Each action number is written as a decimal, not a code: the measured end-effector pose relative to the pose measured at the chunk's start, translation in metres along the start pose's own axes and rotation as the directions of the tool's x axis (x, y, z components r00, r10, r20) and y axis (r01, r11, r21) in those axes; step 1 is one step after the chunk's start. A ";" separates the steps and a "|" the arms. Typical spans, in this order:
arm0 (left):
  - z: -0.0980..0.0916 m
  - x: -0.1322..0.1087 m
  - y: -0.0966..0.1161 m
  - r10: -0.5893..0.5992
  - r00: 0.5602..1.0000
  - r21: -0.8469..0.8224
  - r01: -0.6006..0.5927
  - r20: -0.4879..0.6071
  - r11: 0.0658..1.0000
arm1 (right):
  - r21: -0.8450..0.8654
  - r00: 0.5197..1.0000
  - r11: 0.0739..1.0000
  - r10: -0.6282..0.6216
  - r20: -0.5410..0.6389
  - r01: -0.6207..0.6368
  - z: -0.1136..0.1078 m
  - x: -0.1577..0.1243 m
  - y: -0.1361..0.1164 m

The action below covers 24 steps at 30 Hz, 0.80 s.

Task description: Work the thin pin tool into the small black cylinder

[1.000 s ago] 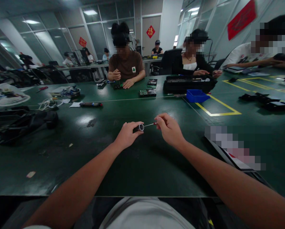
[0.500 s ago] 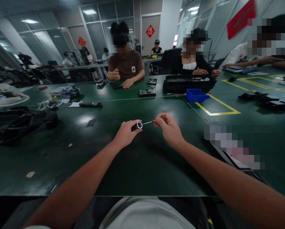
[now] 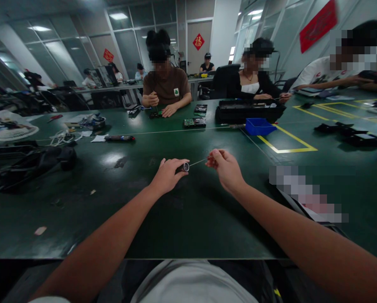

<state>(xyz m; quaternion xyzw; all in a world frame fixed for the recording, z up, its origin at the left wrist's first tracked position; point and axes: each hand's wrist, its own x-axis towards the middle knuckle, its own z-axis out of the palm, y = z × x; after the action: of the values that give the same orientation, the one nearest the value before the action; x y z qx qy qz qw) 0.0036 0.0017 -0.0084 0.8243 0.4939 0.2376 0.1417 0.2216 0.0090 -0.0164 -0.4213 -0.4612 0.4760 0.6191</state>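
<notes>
Over the middle of the green table (image 3: 188, 227), my left hand (image 3: 169, 174) is closed on a small dark cylinder (image 3: 183, 167) with a pale ring round its end. The ringed end faces towards me and to the right. My right hand (image 3: 226, 168) is a little further right, its thumb and fingers pinched on one end of a thin metal rod (image 3: 197, 162). The rod slants down to the left, its far tip at the ringed end; whether it goes inside I cannot tell. My right fingers hide the held end.
A blue bin (image 3: 260, 126) and a long black case (image 3: 249, 111) stand ahead to the right. Circuit boards (image 3: 194, 122) lie near a co-worker (image 3: 166, 86) opposite. A black bag (image 3: 36, 166) is at left, a dark pen-like tool (image 3: 119, 138) ahead of it.
My right hand has shifted slightly right, and my left hand has turned the cylinder a little. At far right, a co-worker's hands now hold a dark object.
</notes>
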 end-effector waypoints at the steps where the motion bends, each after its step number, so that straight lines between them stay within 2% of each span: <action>1: 0.000 0.000 0.001 -0.001 1.000 0.002 0.001 0.004 1.000 | -0.044 0.999 0.998 -0.033 0.023 0.034 0.000 -0.001 0.000; 7: -0.002 -0.001 0.005 -0.004 1.000 0.018 0.004 -0.007 1.000 | -0.276 0.971 0.934 -0.197 0.134 0.228 0.003 -0.011 -0.013; 13: -0.002 0.000 0.005 -0.013 1.000 0.054 0.014 -0.014 0.998 | -0.419 0.945 0.850 -0.248 0.213 0.318 0.006 -0.021 -0.018; 21: -0.001 0.000 0.002 -0.036 0.999 0.065 0.034 0.024 0.997 | -0.434 0.941 0.836 -0.315 0.125 0.337 0.004 -0.021 -0.022; 24: -0.001 -0.001 0.002 -0.020 0.999 0.074 0.018 0.026 0.997 | -0.407 0.931 0.838 -0.327 0.161 0.364 0.005 -0.021 -0.022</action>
<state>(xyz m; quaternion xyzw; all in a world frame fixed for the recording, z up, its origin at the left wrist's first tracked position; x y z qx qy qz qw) 0.0042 0.0006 -0.0072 0.8272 0.5083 0.2071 0.1201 0.2182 -0.0158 0.0027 -0.4365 -0.6488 0.2603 0.5664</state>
